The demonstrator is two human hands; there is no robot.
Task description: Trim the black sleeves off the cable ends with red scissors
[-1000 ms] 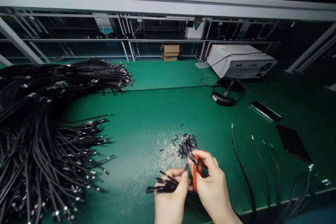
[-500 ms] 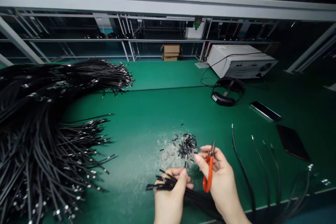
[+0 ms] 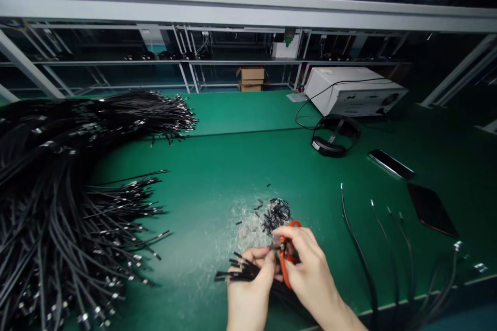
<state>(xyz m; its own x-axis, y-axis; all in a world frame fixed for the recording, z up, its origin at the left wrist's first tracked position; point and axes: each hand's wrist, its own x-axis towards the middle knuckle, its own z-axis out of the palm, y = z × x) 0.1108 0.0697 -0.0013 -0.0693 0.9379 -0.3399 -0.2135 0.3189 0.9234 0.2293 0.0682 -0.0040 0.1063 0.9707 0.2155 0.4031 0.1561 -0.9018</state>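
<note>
My left hand (image 3: 254, 279) is closed around a bundle of black cables (image 3: 236, 271), whose ends fan out to its left. One cable end is pinched between thumb and forefinger. In my right hand (image 3: 306, 264) are orange-handled cutters (image 3: 284, 264), their jaws pointing left and meeting the left fingertips at the pinched cable end. The fingers hide whether the blades touch the cable. Just beyond both hands lies a small pile of short black cut pieces (image 3: 276, 214), with clear scraps (image 3: 246, 230) scattered around it on the green table (image 3: 202, 176).
A large heap of black cables (image 3: 66, 181) covers the left side. Toward the right are a black headset (image 3: 336, 135), a phone (image 3: 391, 164), a dark flat device (image 3: 433, 210) and several loose cables (image 3: 355, 243). A white box-shaped machine (image 3: 355, 92) stands behind, with a metal beam (image 3: 248, 8) across the top.
My right hand has moved left and turned the cutters from upright to pointing at the left fingertips. My left hand keeps its hold on the cables, almost unmoved.
</note>
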